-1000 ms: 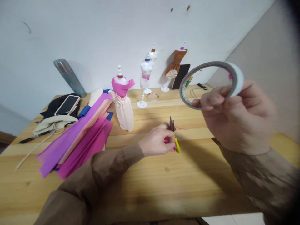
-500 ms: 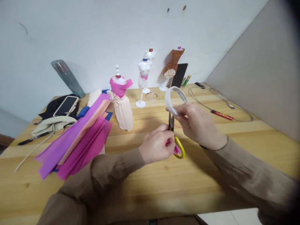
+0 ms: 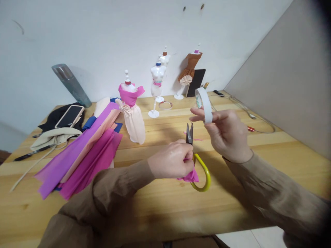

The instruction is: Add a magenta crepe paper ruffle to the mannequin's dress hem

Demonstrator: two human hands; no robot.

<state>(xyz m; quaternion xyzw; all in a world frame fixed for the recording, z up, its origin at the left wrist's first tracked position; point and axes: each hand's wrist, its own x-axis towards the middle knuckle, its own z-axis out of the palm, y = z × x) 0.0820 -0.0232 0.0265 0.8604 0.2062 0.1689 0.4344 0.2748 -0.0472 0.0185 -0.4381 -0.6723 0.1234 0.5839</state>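
Here's the left hand [image 3: 172, 160], fingers curled tight around the yellow-handled metal scissors [image 3: 208, 176], blades pointing away and slightly parted — and a crumpled piece of thin magenta material [image 3: 191, 176] pokes out beneath that same fist. Over on the other side, the right hand [image 3: 230, 136] grips a white ring-shaped roll of tape [image 3: 207, 105] between thumb and fingers, fingertips showing past its left side. The roll is up above the pale wooden table [image 3: 160, 206], near the scissor tips — just beyond them and to the right.
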